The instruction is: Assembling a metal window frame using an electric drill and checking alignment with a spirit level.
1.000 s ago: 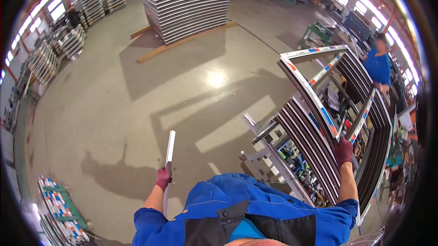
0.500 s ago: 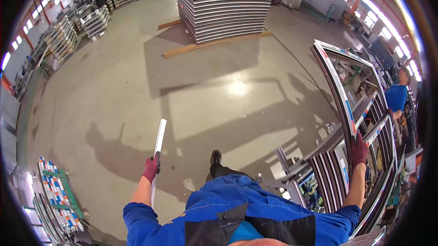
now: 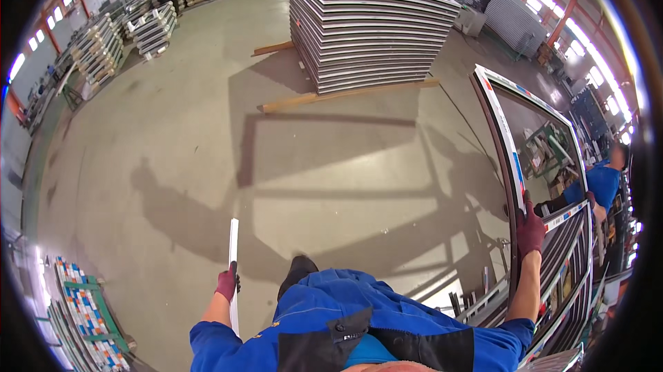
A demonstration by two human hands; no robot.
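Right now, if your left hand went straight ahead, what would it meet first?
The way looks free: the left hand, holding a white strip, faces floor, with stacked frames farther ahead and rightward, though depth is unclear.

No wording or numbers were legible. Red and blue labels were noted on the large frame at right; similar markings on the stacked strips at lower left were too small to read.
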